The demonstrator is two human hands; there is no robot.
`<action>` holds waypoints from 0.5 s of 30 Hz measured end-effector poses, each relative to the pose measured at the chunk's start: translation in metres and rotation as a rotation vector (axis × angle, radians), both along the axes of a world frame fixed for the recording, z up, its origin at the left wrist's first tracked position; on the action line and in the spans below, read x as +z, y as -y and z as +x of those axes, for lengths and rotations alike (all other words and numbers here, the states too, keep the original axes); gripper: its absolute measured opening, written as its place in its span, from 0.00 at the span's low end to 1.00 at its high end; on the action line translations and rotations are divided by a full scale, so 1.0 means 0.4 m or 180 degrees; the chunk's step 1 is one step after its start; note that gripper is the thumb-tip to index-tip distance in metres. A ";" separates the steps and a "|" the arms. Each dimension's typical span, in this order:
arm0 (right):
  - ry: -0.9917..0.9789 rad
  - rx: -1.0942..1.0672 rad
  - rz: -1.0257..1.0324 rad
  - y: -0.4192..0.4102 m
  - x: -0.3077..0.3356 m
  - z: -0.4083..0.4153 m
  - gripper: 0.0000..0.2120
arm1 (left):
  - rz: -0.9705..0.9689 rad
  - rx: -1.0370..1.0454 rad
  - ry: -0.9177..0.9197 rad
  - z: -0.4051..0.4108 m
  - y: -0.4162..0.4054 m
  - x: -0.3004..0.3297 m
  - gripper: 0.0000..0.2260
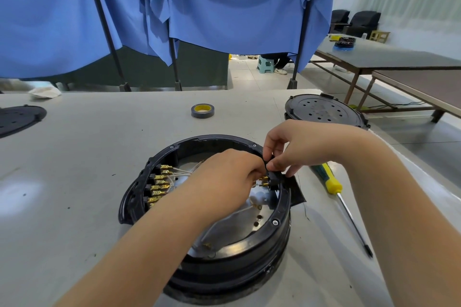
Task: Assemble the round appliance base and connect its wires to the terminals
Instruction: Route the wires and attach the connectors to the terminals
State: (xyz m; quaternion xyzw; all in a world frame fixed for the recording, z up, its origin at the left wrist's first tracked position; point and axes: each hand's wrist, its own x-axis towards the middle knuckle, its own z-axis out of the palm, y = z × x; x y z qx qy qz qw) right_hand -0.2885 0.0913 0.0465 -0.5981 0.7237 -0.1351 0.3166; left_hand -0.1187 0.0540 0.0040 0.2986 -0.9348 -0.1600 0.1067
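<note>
1. The base [279, 209] sits open on the table [87, 157], under both hands.
2. The left hand [224, 179] reaches inside it, fingers curled; what they hold is hidden.
3. The right hand [296, 149] pinches a small black part [268, 165] at the rim, touching the left fingertips.
4. Brass terminals [159, 185] line the rim left of the left hand.
5. A screwdriver [335, 188] lies just right of the right wrist.
6. A tape roll [202, 110] and a lid [324, 110] lie beyond the hands.

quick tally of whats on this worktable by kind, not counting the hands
round base: 1
perforated black lids: 2
tape roll: 1
screwdriver: 1
white cloth: 1
Total: 6
</note>
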 end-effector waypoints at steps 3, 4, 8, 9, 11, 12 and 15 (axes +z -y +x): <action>-0.0003 0.0016 -0.0004 0.001 0.000 0.000 0.04 | 0.0144 -0.0016 -0.0141 0.002 0.001 0.003 0.11; -0.0002 0.0020 -0.0007 0.001 0.000 0.000 0.04 | 0.0203 -0.0037 -0.0173 0.003 0.002 0.006 0.10; 0.0010 0.0036 0.0005 -0.001 0.004 0.001 0.05 | 0.0341 -0.0136 -0.0021 0.007 0.008 0.030 0.12; 0.0016 0.0037 0.0005 -0.002 0.004 0.001 0.04 | 0.0367 -0.0161 0.0065 0.005 0.010 0.040 0.13; 0.0026 0.0043 0.0002 -0.004 0.004 0.002 0.04 | 0.0389 -0.0210 0.0214 -0.001 0.017 0.064 0.15; 0.0022 0.0045 0.0000 -0.004 0.003 0.002 0.04 | 0.0381 -0.0219 0.0273 -0.006 0.023 0.076 0.15; 0.0022 0.0023 0.0015 -0.006 0.004 0.000 0.04 | 0.0288 -0.0188 0.0628 -0.023 0.044 0.095 0.14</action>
